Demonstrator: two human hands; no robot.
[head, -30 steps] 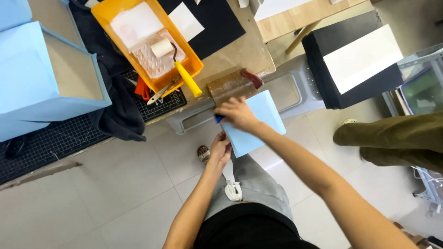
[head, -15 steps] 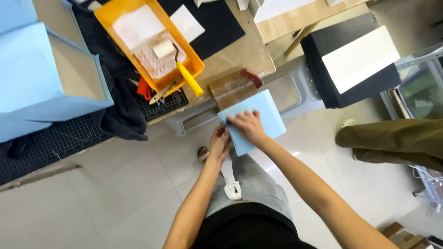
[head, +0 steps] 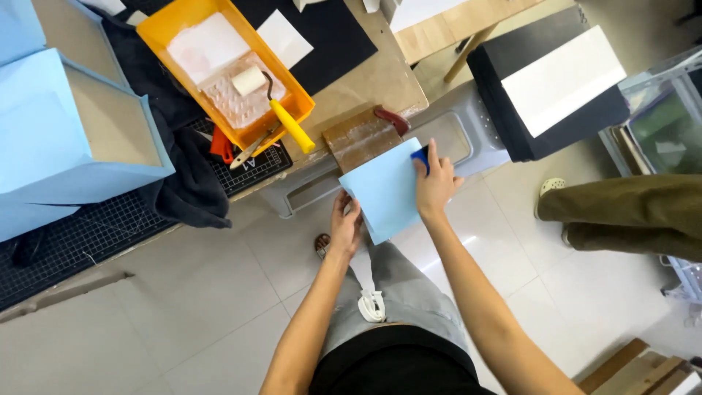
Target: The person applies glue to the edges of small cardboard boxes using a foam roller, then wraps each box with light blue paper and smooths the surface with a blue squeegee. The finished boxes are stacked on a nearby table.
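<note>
Light-blue panel [head: 385, 192] gripped at its lower-left edge by left hand [head: 345, 225] — right hand [head: 436, 183] presses a blue scraper [head: 420, 157] on it.

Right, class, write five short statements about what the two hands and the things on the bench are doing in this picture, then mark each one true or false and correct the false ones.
1. The right hand presses a small dark blue tool against the light blue panel. True.
2. The left hand holds the paint roller. False: it grips the panel's lower left edge, while the roller lies in the tray.
3. The tray is orange. True.
4. The light blue panel lies flat on the floor. False: both hands hold it above the person's lap.
5. Large light blue boxes sit at the left of the bench. True.
</note>
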